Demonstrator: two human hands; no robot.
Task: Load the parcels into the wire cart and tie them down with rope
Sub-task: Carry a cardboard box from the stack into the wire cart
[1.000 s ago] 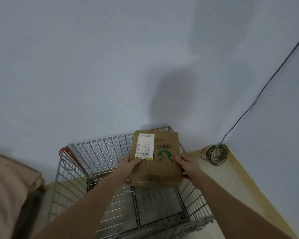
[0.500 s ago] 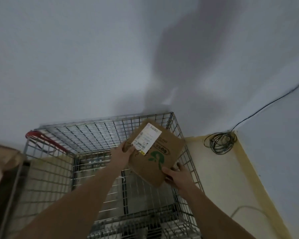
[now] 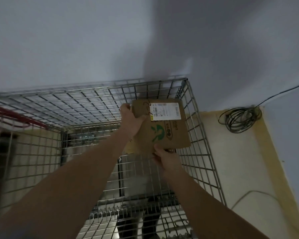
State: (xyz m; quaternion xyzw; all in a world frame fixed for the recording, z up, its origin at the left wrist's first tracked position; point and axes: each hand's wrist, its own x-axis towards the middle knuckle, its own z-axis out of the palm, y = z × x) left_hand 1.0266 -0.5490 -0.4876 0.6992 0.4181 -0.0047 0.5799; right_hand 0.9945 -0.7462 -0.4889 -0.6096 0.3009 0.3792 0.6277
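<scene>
Brown parcel (image 3: 169, 135) (white label); green logo

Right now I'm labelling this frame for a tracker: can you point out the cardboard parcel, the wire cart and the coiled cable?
cardboard parcel (image 3: 169, 135): head view, on its printed brown face.
wire cart (image 3: 204, 144): head view, on its right mesh wall.
coiled cable (image 3: 238, 119): head view, on the loops on the floor.

There is one flat brown cardboard parcel (image 3: 164, 128) with one white shipping label (image 3: 165, 111) and one green printed logo (image 3: 157, 133) on it. There is one silver wire cart (image 3: 93, 107) with one red handle bar (image 3: 16, 116). Two bare hands are visible, and one coil of dark cable (image 3: 240, 119) on the floor
</scene>
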